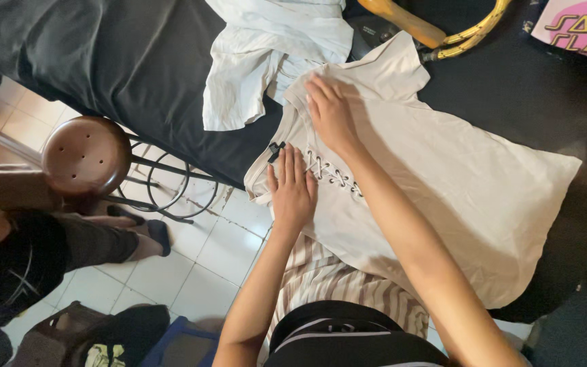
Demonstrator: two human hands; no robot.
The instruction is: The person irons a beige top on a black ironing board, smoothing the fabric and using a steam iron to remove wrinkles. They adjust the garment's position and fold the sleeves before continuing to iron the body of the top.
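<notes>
Head view: a cream lace-front top (443,183) is spread flat across the black-covered surface (137,61), its collar end overhanging the edge at about nine o'clock. The left hand (292,187) is pressed flat, fingers together, just beside the lacing; the right hand (331,112) is laid open-palmed on the shoulder at twelve o'clock. Nothing is gripped. Smoothing looks under way; no fold is made yet. A white garment (273,47) is left crumpled at eleven o'clock, untouched.
</notes>
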